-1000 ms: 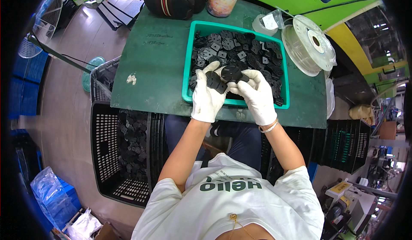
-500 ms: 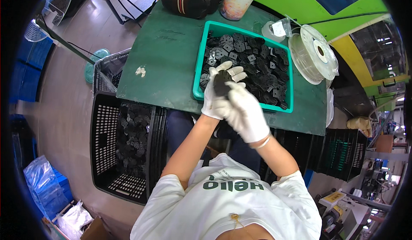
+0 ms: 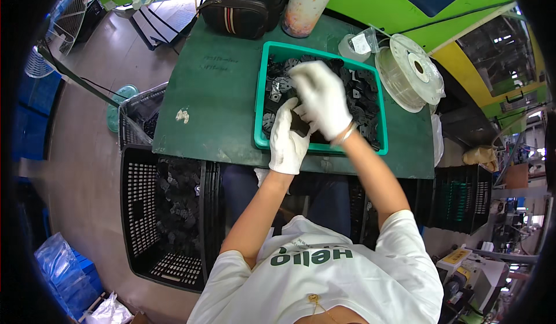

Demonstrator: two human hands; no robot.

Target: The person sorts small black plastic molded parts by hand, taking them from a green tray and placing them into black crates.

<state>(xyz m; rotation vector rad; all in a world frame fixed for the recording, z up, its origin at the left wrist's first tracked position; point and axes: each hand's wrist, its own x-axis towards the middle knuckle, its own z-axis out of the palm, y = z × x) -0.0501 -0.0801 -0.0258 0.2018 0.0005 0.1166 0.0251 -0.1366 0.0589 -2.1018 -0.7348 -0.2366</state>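
A green tray (image 3: 260, 112) on the table holds a heap of flat black plastic parts (image 3: 366, 105), some rounded with slots. At the tray's near side, my white-gloved left hand (image 3: 288, 144) is closed around a dark piece, apparently a black plastic part (image 3: 299, 125), mostly hidden by the gloves. My right hand (image 3: 323, 99), also gloved in white, is over the heap, just right of and beyond the left hand. Motion smears its fingers, so whether it grips anything does not show.
Behind the tray on the green table (image 3: 200, 98) stand a black backpack (image 3: 243, 8) and a bottle (image 3: 307, 5). A spool (image 3: 408, 72) and a small tub (image 3: 352, 48) are at its right. Black crates (image 3: 142, 208) with more parts are below left; others (image 3: 457, 199) stand right.
My right hand has moved up and away from the left hand, over the heap. The left hand has turned, its fingers now less spread around the black piece. The view has shifted slightly.
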